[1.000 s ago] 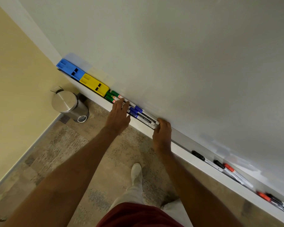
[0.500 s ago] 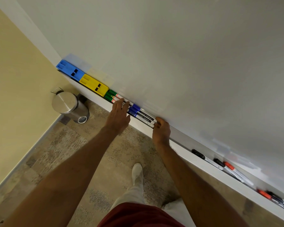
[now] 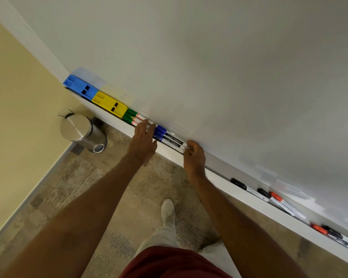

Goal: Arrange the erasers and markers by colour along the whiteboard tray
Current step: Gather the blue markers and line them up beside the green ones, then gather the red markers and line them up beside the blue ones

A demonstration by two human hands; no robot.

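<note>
Blue markers (image 3: 170, 139): light, stiff, smooth, likely roll; best pinched mid-barrel. Left hand (image 3: 143, 143) flat, fingers spread on caps. Right hand (image 3: 194, 157) curled, fingertips pressing tail ends.

Both arms outstretched, left hand (image 3: 142, 141) flat, fingers extended, right hand (image 3: 194, 157) fingers curled

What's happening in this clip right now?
A person is sorting the whiteboard tray. At its far left sit a blue eraser, then a yellow eraser, then green markers. The left hand rests flat where the green markers meet the blue markers, and the right hand presses against the blue markers' ends. Black and red markers lie mixed further right.
</note>
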